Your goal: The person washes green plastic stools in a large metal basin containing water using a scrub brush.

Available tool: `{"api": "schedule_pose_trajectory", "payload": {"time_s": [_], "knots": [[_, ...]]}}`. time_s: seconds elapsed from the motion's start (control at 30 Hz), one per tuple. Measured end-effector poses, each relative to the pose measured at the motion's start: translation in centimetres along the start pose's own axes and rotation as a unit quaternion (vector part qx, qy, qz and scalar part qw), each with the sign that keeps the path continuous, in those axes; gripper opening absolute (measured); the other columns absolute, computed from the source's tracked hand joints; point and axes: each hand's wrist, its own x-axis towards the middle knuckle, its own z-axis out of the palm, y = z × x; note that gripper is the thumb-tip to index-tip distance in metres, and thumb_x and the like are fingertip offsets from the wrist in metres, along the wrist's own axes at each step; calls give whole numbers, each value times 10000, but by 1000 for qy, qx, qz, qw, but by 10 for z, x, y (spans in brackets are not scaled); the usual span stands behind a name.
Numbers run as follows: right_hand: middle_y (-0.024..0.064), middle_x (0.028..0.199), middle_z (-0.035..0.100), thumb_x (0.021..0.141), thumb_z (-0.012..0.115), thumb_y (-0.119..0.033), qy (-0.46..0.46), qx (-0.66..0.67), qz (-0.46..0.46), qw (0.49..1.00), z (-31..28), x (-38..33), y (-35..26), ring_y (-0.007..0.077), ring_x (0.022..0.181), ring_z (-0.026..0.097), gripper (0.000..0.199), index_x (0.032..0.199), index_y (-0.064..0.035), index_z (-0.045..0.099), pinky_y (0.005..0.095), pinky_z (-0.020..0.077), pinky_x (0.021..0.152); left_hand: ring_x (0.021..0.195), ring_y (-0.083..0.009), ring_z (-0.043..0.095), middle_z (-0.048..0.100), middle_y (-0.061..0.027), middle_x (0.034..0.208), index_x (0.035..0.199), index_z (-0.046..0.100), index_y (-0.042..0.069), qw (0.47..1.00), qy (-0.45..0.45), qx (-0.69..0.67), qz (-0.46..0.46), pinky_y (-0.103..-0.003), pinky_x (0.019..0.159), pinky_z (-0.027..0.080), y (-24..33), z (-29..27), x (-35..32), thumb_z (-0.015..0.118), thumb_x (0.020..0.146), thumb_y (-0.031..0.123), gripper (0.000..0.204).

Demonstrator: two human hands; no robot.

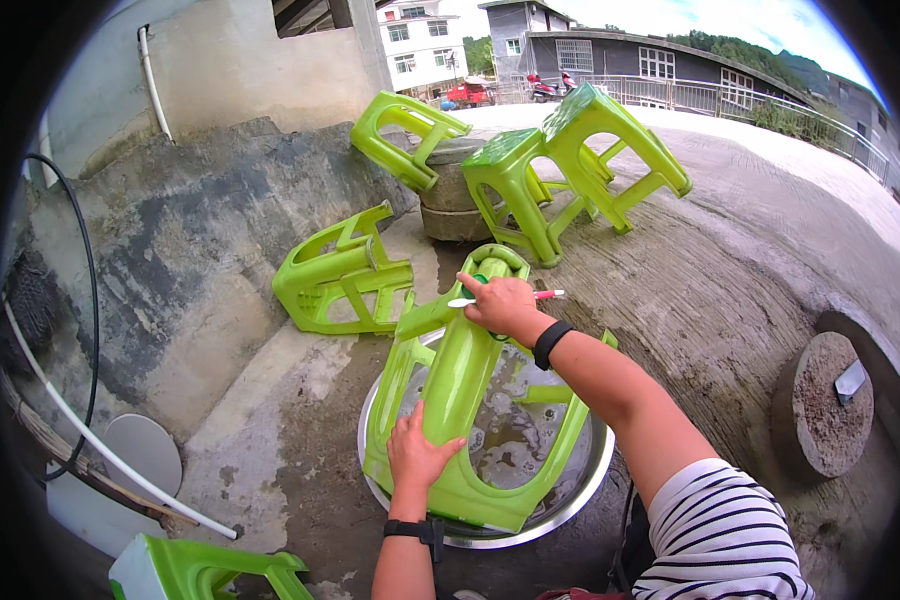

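A bright green plastic stool (457,375) lies tipped over a round metal basin (602,462), its legs toward the far side. My left hand (420,450) rests on the stool's near part, fingers spread and thumb stretched out to the right. At the stool's far end, my right hand (502,305) is closed round a thin toothbrush (551,294), white at the left end and red and white at the right. Its index finger points out along the stool leg. Something dark green shows beneath this hand, mostly hidden. Murky, sudsy water (515,440) stands in the basin.
More green stools stand or lie beyond: a tipped one (345,275) at left, another (405,135) leaning on a concrete block (452,195), two at upper right (515,180). Part of a stool (205,568) shows at lower left. A white pipe (120,455) and round concrete piece (825,405) flank the area.
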Motion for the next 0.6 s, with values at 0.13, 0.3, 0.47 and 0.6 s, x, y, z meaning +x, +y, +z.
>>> {"api": "schedule_pose_trajectory", "payload": {"time_s": [0.13, 0.3, 0.47, 0.6], "knots": [[134, 736, 637, 818, 568, -433, 6, -21, -151, 988, -5, -41, -21, 308, 654, 658, 565, 1352, -264, 501, 434, 512, 562, 1092, -337, 538, 555, -158, 1158, 1375, 470, 86, 999, 32, -9, 16, -451, 938, 431, -7, -4, -9, 876, 573, 418, 958], [135, 790, 666, 840, 576, -393, 131, 19, 83, 988, -22, 31, 52, 308, 720, 663, 488, 1286, -205, 513, 445, 512, 593, 1131, -347, 532, 552, -172, 1204, 1377, 466, 73, 999, 16, -7, 30, -446, 965, 430, 3, -6, 0, 873, 583, 415, 955], [134, 827, 657, 834, 598, -415, 111, 3, 32, 993, -1, 19, 24, 303, 759, 666, 524, 1297, -192, 497, 433, 523, 620, 1143, -365, 540, 549, -201, 1232, 1373, 458, 42, 998, 23, 3, 56, -437, 959, 454, -6, -6, 10, 875, 593, 396, 953], [141, 785, 646, 819, 607, -411, 21, 2, -116, 993, 10, -35, -31, 311, 720, 663, 517, 1285, -212, 503, 436, 523, 603, 1151, -347, 528, 557, -174, 1218, 1366, 472, 59, 999, 1, -33, 17, -437, 956, 445, -17, -5, 0, 874, 590, 396, 937]]}}
